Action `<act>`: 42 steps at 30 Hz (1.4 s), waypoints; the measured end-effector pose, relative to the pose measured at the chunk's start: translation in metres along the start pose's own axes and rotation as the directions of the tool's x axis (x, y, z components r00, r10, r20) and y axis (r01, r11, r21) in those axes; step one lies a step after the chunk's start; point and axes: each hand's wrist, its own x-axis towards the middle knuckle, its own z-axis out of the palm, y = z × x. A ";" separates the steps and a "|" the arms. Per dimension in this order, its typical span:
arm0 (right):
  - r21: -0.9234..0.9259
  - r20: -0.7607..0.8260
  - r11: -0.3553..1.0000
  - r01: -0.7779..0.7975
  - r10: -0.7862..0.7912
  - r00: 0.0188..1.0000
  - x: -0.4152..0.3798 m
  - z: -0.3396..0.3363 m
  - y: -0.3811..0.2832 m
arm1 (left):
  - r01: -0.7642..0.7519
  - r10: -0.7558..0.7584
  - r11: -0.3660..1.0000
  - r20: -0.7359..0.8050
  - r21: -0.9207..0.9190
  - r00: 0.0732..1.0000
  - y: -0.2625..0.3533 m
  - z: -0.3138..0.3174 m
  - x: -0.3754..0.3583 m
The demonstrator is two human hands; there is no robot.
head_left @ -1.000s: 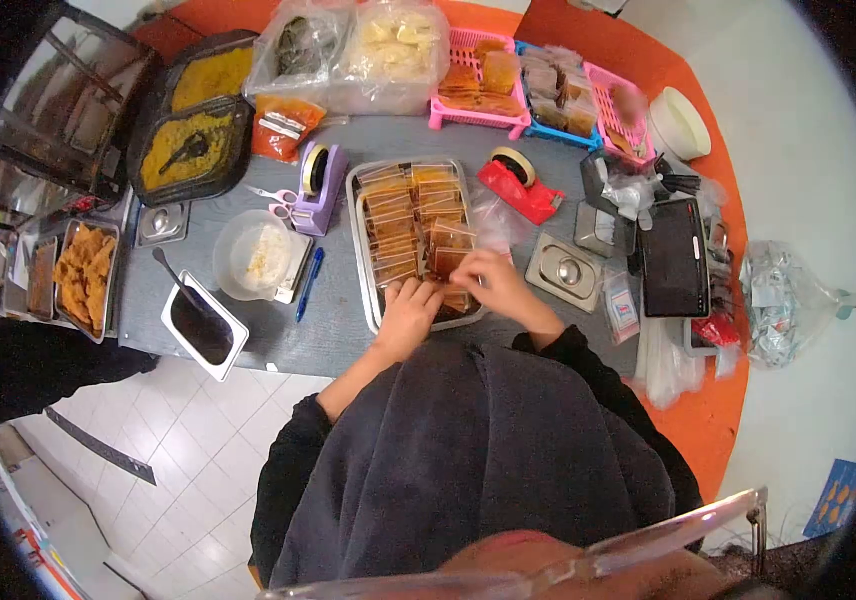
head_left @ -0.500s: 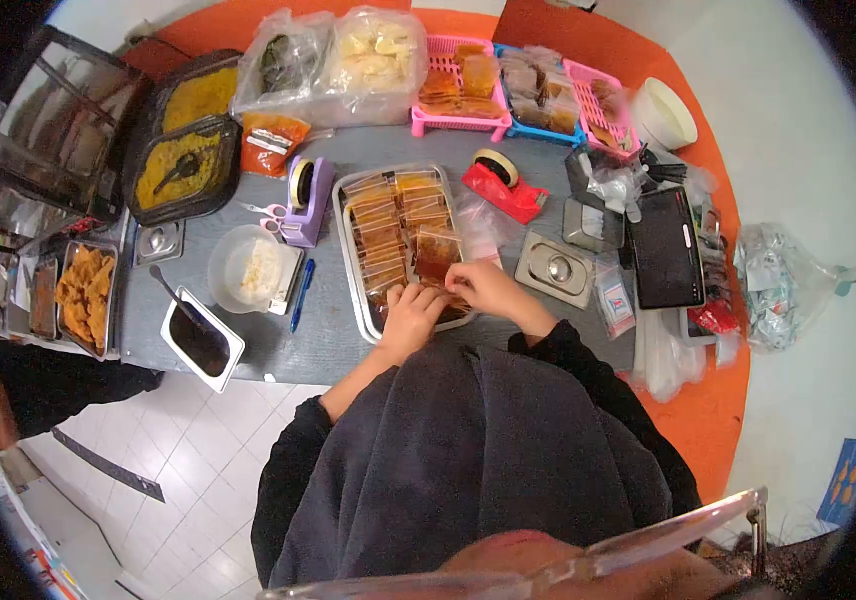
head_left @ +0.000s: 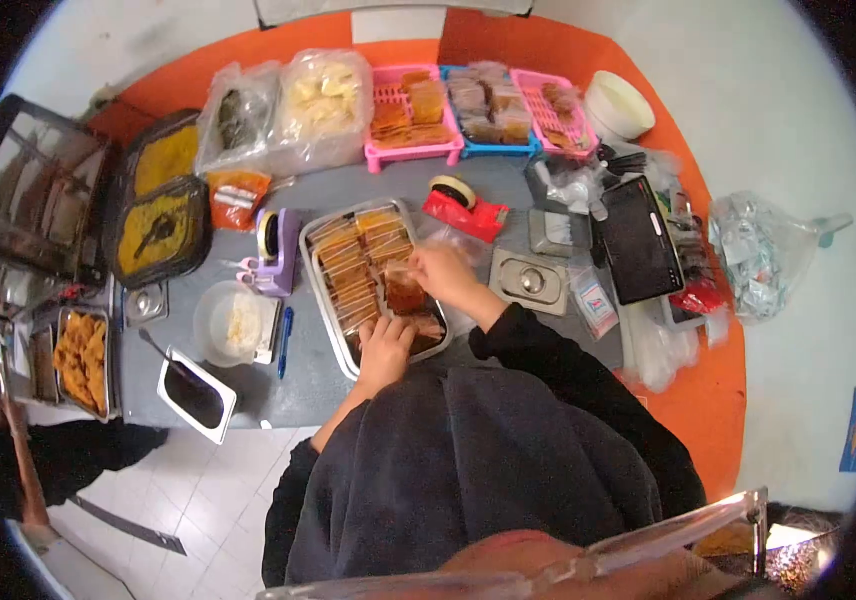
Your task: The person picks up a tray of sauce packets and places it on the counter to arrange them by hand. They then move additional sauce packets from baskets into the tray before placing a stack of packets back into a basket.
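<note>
A metal tray (head_left: 312, 285) holds rows of small clear sachets (head_left: 353, 285) filled with brown and orange sauce. Pinched by its upper edge, one dark brown sauce sachet (head_left: 405, 294) hangs from my right hand (head_left: 445, 273) over the tray's right row. My left hand (head_left: 386, 352) lies over the near end of the tray, its fingers apart and touching the sachets there. Its fingertips are partly hidden among the packets.
Left of the tray stand a purple tape dispenser (head_left: 285, 250), a plastic bowl (head_left: 210, 335) and a blue pen (head_left: 286, 340). A red tape dispenser (head_left: 478, 218) and a lidded metal container (head_left: 530, 282) are to the right. Pink baskets (head_left: 413, 153) line the back. Another person's dark sleeve (head_left: 68, 455) shows at lower left.
My right hand has moved away from my left, toward the back of the tray, and now raises a sachet by its edge. The left hand stays at the near end. The view has shifted.
</note>
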 end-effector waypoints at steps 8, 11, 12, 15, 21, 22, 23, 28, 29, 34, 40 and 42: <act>0.039 0.235 0.995 0.087 -0.094 0.967 0.003 0.000 0.000 | -0.053 0.055 0.997 -0.025 0.052 0.998 -0.002 0.003 -0.004; 0.197 0.340 0.979 0.053 -0.118 0.933 -0.001 -0.004 -0.003 | -0.021 0.021 0.997 -0.005 0.069 1.000 -0.001 0.003 -0.005; 0.202 0.352 0.978 0.051 -0.121 0.928 -0.005 -0.006 -0.004 | -0.001 0.001 0.998 -0.003 0.063 1.000 0.000 0.002 -0.006; 0.308 0.425 0.931 0.194 -0.318 0.847 -0.019 -0.007 0.002 | 0.065 -0.061 0.991 -0.037 0.114 0.997 0.003 -0.002 -0.006; 0.440 0.509 0.881 0.171 -0.402 0.761 -0.013 -0.002 0.013 | 0.079 -0.077 0.994 -0.028 0.073 0.997 -0.001 -0.002 -0.007; 0.310 0.329 0.924 0.222 -0.324 0.887 -0.007 0.000 0.010 | 0.044 -0.043 0.997 -0.010 0.068 0.999 -0.003 0.000 -0.007; 0.170 0.115 0.957 0.235 -0.256 0.960 -0.003 0.004 0.009 | 0.047 -0.045 0.998 -0.045 0.046 0.998 0.000 -0.004 -0.005; -0.025 0.298 0.999 -0.023 0.029 0.954 0.010 0.007 0.007 | -0.009 0.014 0.997 -0.069 0.074 0.998 -0.005 -0.002 -0.005; -0.026 0.301 1.000 -0.016 0.023 0.953 0.008 0.003 0.005 | -0.022 0.026 0.997 -0.060 0.072 0.998 -0.005 -0.001 -0.006; -0.147 0.117 0.930 0.338 -0.323 0.939 0.006 -0.001 0.000 | -0.021 0.022 0.999 -0.061 0.025 0.998 -0.006 0.004 -0.008; -0.193 0.135 0.931 0.310 -0.288 0.948 0.024 0.022 0.011 | -0.024 0.026 0.999 -0.070 0.029 0.997 -0.007 0.007 -0.005; -0.109 0.101 0.955 0.276 -0.266 0.959 0.023 0.019 0.007 | -0.021 0.024 0.999 -0.079 0.033 0.997 -0.008 0.006 -0.006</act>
